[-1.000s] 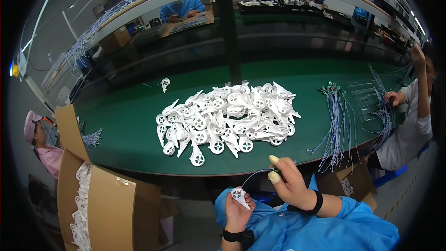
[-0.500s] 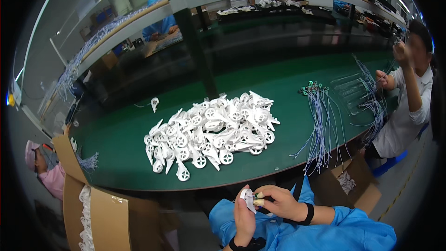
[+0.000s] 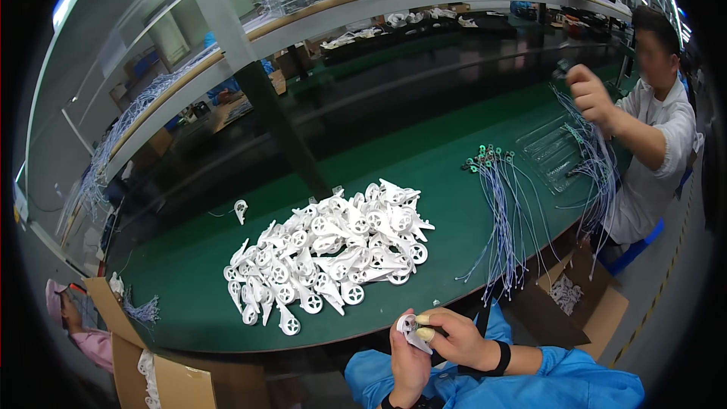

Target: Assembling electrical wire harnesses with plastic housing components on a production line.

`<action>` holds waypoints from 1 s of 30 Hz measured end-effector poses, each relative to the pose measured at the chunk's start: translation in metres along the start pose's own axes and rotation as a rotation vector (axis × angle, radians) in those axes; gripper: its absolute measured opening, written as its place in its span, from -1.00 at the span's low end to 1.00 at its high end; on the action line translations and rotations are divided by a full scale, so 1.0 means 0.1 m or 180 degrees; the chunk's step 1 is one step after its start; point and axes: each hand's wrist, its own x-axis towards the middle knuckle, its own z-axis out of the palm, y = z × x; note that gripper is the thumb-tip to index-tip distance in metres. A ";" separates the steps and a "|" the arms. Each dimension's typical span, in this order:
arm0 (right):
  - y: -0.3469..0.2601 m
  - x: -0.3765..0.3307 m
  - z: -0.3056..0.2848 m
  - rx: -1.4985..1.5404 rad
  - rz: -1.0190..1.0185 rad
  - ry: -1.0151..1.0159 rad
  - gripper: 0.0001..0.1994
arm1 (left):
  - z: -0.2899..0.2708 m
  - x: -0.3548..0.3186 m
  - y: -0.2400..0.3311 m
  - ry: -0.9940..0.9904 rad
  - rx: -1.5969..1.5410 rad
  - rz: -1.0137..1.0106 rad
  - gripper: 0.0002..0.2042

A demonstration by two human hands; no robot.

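Note:
My left hand (image 3: 409, 369) is wrapped round a white plastic housing (image 3: 413, 333) with a round end and a tapering tail, held up in front of my body at the table's near edge. My right hand (image 3: 459, 341) meets it from the right. Thumb and forefinger, wearing pale yellow finger cots, pinch at the housing's round end. A small green part between these fingertips is mostly hidden now. Beyond my hands, a large heap of similar white housings (image 3: 326, 246) covers the middle of the green table (image 3: 189, 318).
Right of the heap lies a bundle of pale wires (image 3: 500, 220) with green ends. A clear tray (image 3: 549, 155) and more wires lie near a co-worker in white (image 3: 659, 129). Cardboard boxes (image 3: 182, 386) stand left and right (image 3: 606, 314). One housing (image 3: 241, 210) lies apart.
The view has shifted, so the heap sits lower and further left. My hands stay together on the housing, its tail now turned more to the right. The co-worker's raised hand has moved left.

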 end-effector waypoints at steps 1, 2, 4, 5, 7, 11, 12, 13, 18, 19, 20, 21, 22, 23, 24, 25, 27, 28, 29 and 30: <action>0.01 0.02 0.00 -0.0317 -0.0256 0.0000 -0.75 | 0.03 0.01 0.02 -0.0002 0.0022 -0.0028 -0.46; 0.01 0.04 -0.01 -0.0633 -0.0512 -0.0004 -0.73 | 0.04 0.02 0.03 -0.0002 0.0043 -0.0054 -0.46; -0.01 0.07 0.00 -0.0746 -0.0580 0.0006 -0.71 | 0.02 0.05 0.00 -0.0058 0.0034 -0.0058 -0.45; -0.01 0.09 0.00 -0.0858 -0.0660 0.0017 -0.69 | 0.02 0.06 -0.01 -0.0120 0.0026 -0.0051 -0.44; 0.00 0.12 -0.01 -0.0893 -0.0633 0.0017 -0.69 | 0.04 0.06 -0.01 -0.0106 0.0107 -0.0087 -0.43; 0.09 0.16 -0.02 -0.0893 -0.0701 -0.0040 -0.67 | 0.04 0.10 0.01 -0.0240 0.0340 -0.0098 -0.38; 0.09 0.16 -0.02 -0.0897 -0.0692 -0.0034 -0.67 | 0.04 0.10 0.01 -0.0242 0.0340 -0.0109 -0.38; 0.09 0.19 -0.01 -0.0892 -0.0795 -0.0046 -0.67 | 0.04 0.12 0.00 -0.0170 0.0502 -0.0013 -0.37; 0.12 0.27 -0.08 -0.1100 -0.1201 -0.0249 -0.62 | 0.04 0.14 0.14 -0.0082 0.1434 -0.0035 -0.37; 0.12 0.29 -0.10 -0.1213 -0.1232 -0.0415 -0.60 | 0.05 0.14 0.15 0.0024 0.1538 -0.0009 -0.37; 0.11 0.30 -0.11 -0.1326 -0.1262 -0.0580 -0.59 | 0.06 0.14 0.15 0.0127 0.1641 0.0017 -0.37; 0.11 0.30 -0.11 -0.1335 -0.1258 -0.0570 -0.59 | 0.06 0.14 0.15 0.0114 0.1641 0.0011 -0.37; 0.10 0.30 -0.12 -0.1396 -0.1236 -0.0691 -0.59 | 0.06 0.14 0.14 0.0164 0.1647 0.0003 -0.38; 0.09 0.31 -0.13 -0.1460 -0.1211 -0.0809 -0.59 | 0.06 0.14 0.13 0.0211 0.1653 -0.0006 -0.39; 0.09 0.32 -0.12 -0.1487 -0.1211 -0.0793 -0.59 | 0.04 0.13 0.12 0.0181 0.1643 -0.0009 -0.39; 0.10 0.32 -0.11 -0.1426 -0.1229 -0.0771 -0.61 | 0.03 0.13 0.11 0.0264 0.1617 -0.0090 -0.40; 0.12 0.31 -0.11 -0.1290 -0.1079 -0.0833 -0.67 | 0.02 0.14 0.10 0.0272 0.1556 -0.0131 -0.43; 0.15 0.31 -0.10 -0.1310 -0.1072 -0.0814 -0.67 | 0.01 0.14 0.10 0.0245 0.1552 -0.0141 -0.43; 0.17 0.31 -0.09 -0.1114 -0.1048 -0.0779 -0.69 | 0.01 0.13 0.10 0.0272 0.1559 -0.0126 -0.43; 0.18 0.30 -0.09 -0.0916 -0.1023 -0.0744 -0.71 | 0.02 0.13 0.09 0.0302 0.1568 -0.0111 -0.44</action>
